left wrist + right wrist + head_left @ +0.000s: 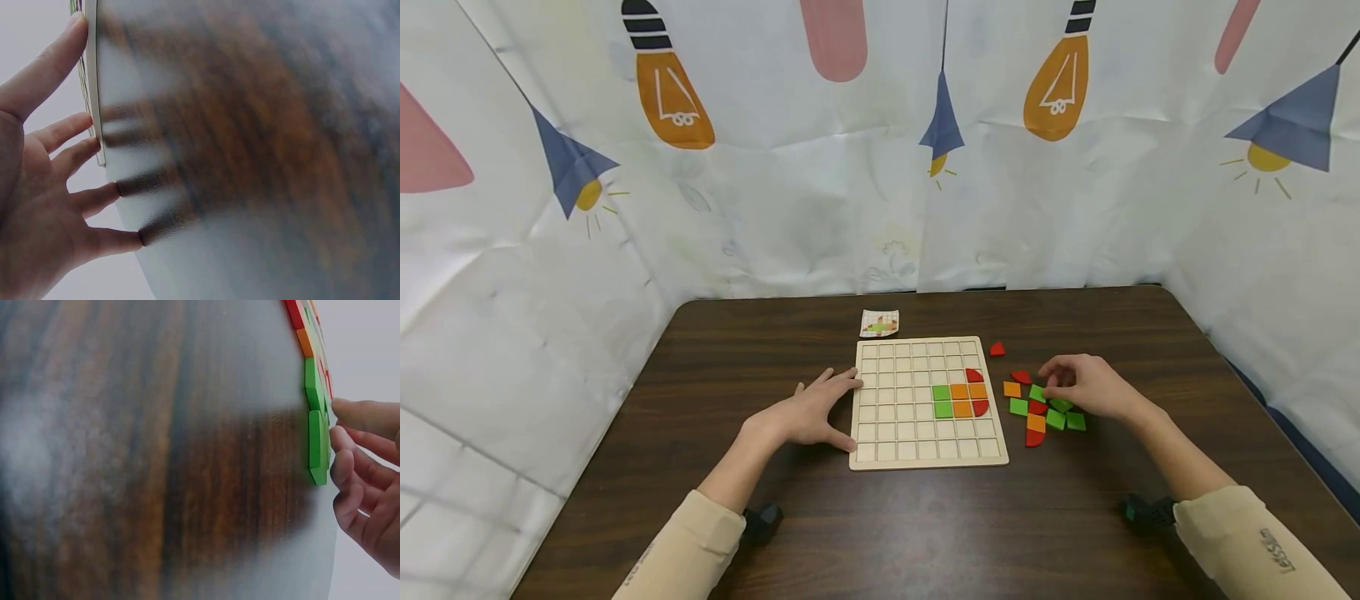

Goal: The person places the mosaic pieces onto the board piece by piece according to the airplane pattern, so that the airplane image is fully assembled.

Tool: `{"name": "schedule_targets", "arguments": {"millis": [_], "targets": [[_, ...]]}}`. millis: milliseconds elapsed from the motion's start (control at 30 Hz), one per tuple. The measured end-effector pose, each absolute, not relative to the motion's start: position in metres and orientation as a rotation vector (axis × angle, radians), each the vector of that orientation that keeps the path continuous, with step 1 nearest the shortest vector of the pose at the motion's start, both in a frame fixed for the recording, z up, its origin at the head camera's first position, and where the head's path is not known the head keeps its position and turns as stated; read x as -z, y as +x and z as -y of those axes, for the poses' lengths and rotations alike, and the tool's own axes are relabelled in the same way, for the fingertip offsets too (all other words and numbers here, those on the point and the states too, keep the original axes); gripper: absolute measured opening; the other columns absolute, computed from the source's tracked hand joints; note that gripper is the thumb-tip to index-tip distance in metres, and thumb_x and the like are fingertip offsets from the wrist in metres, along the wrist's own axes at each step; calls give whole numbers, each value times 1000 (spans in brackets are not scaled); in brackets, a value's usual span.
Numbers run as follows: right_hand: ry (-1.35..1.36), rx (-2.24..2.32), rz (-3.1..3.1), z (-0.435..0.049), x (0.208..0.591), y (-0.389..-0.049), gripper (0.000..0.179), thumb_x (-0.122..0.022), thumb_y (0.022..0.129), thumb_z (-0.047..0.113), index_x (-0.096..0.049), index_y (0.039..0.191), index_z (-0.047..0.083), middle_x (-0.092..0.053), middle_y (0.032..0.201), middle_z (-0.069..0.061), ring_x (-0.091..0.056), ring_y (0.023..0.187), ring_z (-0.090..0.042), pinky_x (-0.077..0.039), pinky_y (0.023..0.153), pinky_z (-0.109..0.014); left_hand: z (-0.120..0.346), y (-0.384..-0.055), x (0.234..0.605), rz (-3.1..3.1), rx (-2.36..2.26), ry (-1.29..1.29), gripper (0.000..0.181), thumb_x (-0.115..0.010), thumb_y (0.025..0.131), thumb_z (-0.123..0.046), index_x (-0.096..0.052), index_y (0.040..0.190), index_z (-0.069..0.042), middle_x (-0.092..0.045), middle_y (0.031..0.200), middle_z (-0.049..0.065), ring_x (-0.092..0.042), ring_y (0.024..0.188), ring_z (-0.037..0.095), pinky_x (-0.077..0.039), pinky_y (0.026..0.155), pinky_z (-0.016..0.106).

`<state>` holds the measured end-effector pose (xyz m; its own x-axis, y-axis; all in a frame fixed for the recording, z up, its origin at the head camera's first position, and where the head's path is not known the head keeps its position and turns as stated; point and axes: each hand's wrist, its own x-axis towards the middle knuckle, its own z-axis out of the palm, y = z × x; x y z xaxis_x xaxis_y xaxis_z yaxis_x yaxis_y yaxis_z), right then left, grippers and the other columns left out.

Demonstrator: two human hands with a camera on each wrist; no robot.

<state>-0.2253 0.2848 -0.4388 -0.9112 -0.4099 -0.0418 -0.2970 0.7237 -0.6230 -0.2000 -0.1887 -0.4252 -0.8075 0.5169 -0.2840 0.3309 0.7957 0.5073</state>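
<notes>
head view: the left hand (811, 414) lies splayed against the board (887, 413) on the table (925, 533), the right hand (1086, 385) bends over loose tiles (1056, 420). left wrist: thumb (53, 65) touching the rim (93, 75); right wrist: fingers (378, 476) curled (grip on a tile? cannot tell).

The head camera looks forward and down from above the near side of the dark brown wood-grain surface (910, 533), framing the left hand (816, 412), the right hand (1086, 387) and the white printed curtain (820, 200) beyond. Each wrist camera sits low and close, its picture turned sideways, facing its own hand's fingers. The left wrist and head views share the pale gridded wooden board (891, 408); the right wrist and head views share the flat green tiles (315, 440).
</notes>
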Motion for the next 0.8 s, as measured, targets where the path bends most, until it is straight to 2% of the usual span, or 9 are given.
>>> {"name": "schedule_targets", "arguments": {"millis": [400, 667, 800], "targets": [[-577, 921, -2805, -285, 443, -233, 23, -74, 96, 13, -68, 114, -1, -64, 83, 3, -56, 68, -15, -48, 59, -29, 189, -201, 426, -2573, -606, 636, 97, -88, 83, -40, -36, 160, -13, -15, 171, 8, -3, 156, 38, -6, 112, 77], [-568, 891, -2823, -285, 442, -233, 23, -77, 95, 21, -70, 107, 2, -63, 82, 3, -56, 68, -16, -47, 59, -30, 189, -201, 425, -2576, -609, 640, 96, -88, 83, -40, -37, 160, -13, -16, 170, 8, -4, 156, 39, -6, 111, 78], [-589, 877, -2817, -285, 442, -234, 22, -78, 93, 20, -72, 105, 2, -62, 81, 3, -55, 68, -15, -46, 59, -30, 188, -201, 425, -2574, -612, 639, 97, -88, 83, -40, -37, 160, -13, -16, 170, 8, -4, 156, 39, -6, 111, 78]]}}
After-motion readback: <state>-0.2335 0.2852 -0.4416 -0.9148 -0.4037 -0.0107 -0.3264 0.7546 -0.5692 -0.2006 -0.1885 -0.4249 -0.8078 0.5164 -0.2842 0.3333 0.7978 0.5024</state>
